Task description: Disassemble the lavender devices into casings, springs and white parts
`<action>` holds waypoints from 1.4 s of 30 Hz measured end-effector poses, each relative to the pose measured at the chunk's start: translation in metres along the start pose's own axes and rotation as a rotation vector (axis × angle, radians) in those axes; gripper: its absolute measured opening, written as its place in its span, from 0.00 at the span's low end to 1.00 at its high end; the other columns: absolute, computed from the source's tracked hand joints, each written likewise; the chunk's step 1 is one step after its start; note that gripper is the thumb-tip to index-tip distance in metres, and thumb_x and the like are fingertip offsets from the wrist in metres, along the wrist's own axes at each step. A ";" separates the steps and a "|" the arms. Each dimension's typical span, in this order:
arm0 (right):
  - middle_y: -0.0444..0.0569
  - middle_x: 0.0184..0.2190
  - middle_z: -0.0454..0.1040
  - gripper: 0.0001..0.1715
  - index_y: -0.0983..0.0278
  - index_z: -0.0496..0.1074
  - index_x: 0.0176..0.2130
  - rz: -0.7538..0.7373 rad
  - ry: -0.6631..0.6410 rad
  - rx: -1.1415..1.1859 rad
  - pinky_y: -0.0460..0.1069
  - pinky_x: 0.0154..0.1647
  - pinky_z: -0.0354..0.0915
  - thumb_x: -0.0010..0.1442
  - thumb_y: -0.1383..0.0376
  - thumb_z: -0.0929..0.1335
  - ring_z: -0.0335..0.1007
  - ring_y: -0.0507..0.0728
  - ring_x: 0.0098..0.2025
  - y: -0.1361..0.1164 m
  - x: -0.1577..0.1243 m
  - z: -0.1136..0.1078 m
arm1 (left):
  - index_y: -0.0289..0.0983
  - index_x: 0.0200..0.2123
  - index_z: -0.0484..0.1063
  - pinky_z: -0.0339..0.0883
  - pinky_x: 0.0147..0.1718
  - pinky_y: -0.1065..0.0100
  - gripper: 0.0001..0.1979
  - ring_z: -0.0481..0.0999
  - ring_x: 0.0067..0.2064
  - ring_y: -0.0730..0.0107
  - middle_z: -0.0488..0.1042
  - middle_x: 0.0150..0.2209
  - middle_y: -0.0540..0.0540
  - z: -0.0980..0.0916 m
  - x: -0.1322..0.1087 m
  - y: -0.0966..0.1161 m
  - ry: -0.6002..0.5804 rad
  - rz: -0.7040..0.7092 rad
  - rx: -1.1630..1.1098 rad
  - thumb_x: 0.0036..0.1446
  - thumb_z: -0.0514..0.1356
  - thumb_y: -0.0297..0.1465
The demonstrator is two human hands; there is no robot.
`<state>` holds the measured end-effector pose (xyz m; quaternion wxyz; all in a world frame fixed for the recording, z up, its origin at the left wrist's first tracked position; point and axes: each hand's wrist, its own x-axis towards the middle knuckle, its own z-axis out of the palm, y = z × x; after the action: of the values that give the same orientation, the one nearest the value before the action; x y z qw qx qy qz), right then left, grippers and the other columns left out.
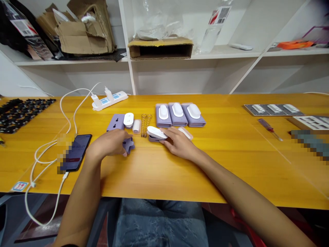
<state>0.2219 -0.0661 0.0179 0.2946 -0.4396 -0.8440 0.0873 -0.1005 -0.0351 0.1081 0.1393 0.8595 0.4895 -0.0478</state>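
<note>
- Currently the left hand (pixel 113 141) pinches a lobed purple piece (pixel 129 145) between thumb and fingers, close above the surface (pixel 159 171).
- The right hand (pixel 178 142) is closed on the right end of a white oval brush (pixel 156 132), fingers on top and thumb low at the near side.
- That brush lies tilted over a greyish-purple base (pixel 153 139), near the middle of the surface; how the two fit together cannot be told.
- Just beyond the right hand lies a pale translucent cover (pixel 186 132), partly hidden by it.
- Past the left hand sit a slotted purple shell (pixel 116 122), a white part with holes (pixel 129 120) and a small translucent pinkish piece (pixel 136 126), set side by side.
- Two upright-lying coil springs (pixel 144 126) come next, left of the brush.
- Farther back, three purple units with white oval tops (pixel 177 115) stand in a row.
- Left of the left arm, a phone (pixel 78 151) is plugged into a white cable (pixel 59 193).
</note>
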 end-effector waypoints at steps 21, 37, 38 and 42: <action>0.62 0.52 0.81 0.24 0.65 0.74 0.67 -0.132 -0.104 0.106 0.65 0.58 0.74 0.74 0.64 0.69 0.77 0.69 0.54 -0.013 -0.003 0.001 | 0.40 0.50 0.82 0.73 0.50 0.52 0.25 0.78 0.56 0.38 0.80 0.51 0.37 0.014 0.009 -0.007 0.308 -0.012 0.220 0.47 0.77 0.24; 0.62 0.55 0.80 0.21 0.64 0.71 0.64 -0.056 -0.067 0.054 0.65 0.60 0.73 0.74 0.63 0.69 0.74 0.70 0.57 -0.026 -0.002 0.000 | 0.41 0.62 0.70 0.65 0.60 0.52 0.23 0.77 0.63 0.47 0.79 0.62 0.39 0.039 0.031 0.057 0.242 0.323 0.074 0.65 0.65 0.22; 0.62 0.56 0.80 0.22 0.64 0.70 0.65 -0.048 -0.044 0.005 0.66 0.61 0.72 0.75 0.63 0.68 0.74 0.71 0.58 -0.024 -0.002 -0.005 | 0.40 0.62 0.70 0.65 0.61 0.51 0.23 0.77 0.63 0.47 0.79 0.61 0.39 0.039 0.031 0.055 0.240 0.316 0.093 0.65 0.63 0.22; 0.66 0.54 0.79 0.17 0.68 0.76 0.56 0.134 0.001 -0.318 0.64 0.58 0.72 0.76 0.65 0.63 0.73 0.72 0.58 -0.020 0.000 -0.029 | 0.38 0.57 0.74 0.64 0.60 0.49 0.19 0.77 0.60 0.46 0.79 0.58 0.39 0.035 0.030 0.049 0.232 0.259 0.176 0.65 0.60 0.20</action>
<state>0.2242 -0.0811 0.0496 0.2153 -0.5359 -0.8159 -0.0281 -0.0416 -0.0434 0.0778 0.0111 0.9238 0.3816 0.0274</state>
